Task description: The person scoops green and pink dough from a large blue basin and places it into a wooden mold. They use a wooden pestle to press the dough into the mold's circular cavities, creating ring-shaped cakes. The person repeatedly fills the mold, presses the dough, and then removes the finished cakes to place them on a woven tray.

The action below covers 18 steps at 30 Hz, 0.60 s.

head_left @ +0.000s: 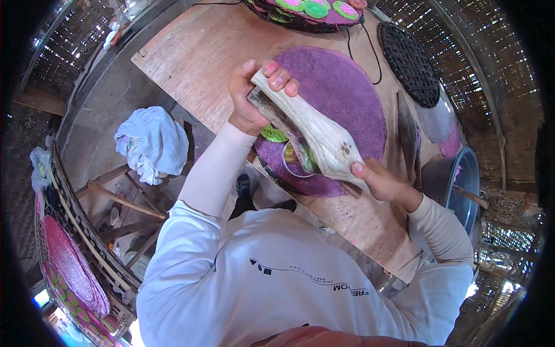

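Note:
A long pale wooden hand press (324,131) slants across the middle, held up over a round purple mat (341,81). At its upper left end, my left hand (254,98) is closed round the pale upper bar and a darker lower bar (274,113). My right hand (386,182) grips the lower right end, its fingers partly hidden. Under the press, a round metal rim (298,170) shows on the mat's near part, with something green beside it. A patch of bright green strands (274,134) lies close to my left wrist.
The mat lies on a plywood table (191,63). A tray of green and pink rounds (315,8) stands at the far edge. A dark woven tray (408,63) and a metal basin (465,179) are on the right. To the left hangs a bundled pale cloth (151,141).

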{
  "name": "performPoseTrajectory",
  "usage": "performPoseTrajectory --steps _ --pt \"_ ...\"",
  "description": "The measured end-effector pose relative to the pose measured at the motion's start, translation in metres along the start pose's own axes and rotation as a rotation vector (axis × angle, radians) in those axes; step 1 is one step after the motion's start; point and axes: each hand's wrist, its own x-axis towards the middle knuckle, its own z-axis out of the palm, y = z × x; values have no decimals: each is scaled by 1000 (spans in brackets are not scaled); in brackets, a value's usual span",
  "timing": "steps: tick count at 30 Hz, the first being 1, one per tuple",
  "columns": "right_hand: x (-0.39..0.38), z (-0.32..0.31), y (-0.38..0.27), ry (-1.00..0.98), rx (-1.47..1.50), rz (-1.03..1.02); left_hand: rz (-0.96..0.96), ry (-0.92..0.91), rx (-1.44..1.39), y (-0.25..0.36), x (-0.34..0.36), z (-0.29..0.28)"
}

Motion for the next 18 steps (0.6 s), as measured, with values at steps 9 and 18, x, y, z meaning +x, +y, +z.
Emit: performPoseTrajectory --steps 9,18 --pt "-23 -13 2 56 -12 106 26 236 -74 -31 -9 -3" --pt "-21 -20 -16 251 -291 122 52 100 -42 -28 13 -15"
